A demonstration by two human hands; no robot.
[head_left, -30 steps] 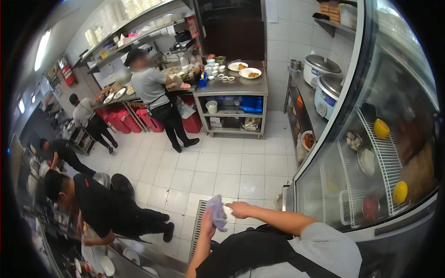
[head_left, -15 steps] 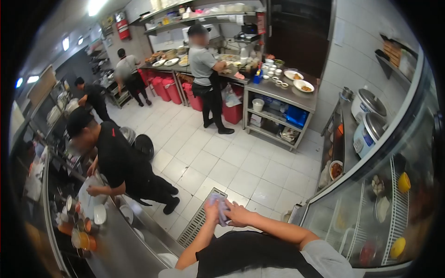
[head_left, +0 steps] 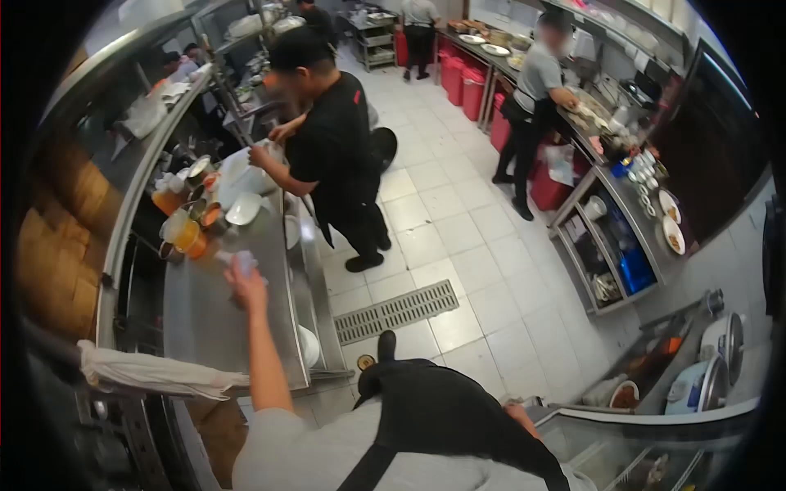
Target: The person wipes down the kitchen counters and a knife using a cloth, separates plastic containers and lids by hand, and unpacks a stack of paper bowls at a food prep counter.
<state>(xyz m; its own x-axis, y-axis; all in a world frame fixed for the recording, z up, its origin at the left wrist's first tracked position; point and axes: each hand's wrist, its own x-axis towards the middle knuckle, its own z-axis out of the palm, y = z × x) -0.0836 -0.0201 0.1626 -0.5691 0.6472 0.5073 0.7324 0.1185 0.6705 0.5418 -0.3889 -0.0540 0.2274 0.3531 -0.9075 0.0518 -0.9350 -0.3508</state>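
My left hand [head_left: 248, 288] reaches out over the steel counter [head_left: 201, 327], closed on a crumpled pale purple cloth [head_left: 246, 263]. Just beyond it stand jars of orange liquid [head_left: 190, 239] and a white dish [head_left: 244, 209]. At my other side, low in the view, my right hand [head_left: 517, 414] is near the edge of the glass-topped fridge [head_left: 622, 417]. Its fingers are mostly hidden, and I cannot tell whether it grips anything.
A person in black [head_left: 336, 147] works at the counter's far end. Another person [head_left: 536, 98] stands at the back counter. A white towel [head_left: 160, 370] hangs over a rail at the near left. A floor drain grate [head_left: 397, 313] lies ahead, and rice cookers [head_left: 696, 380] stand at right.
My view has turned left. My hands, both on the cloth before, have parted: the left carried it out over the counter, and the right moved down to the fridge side.
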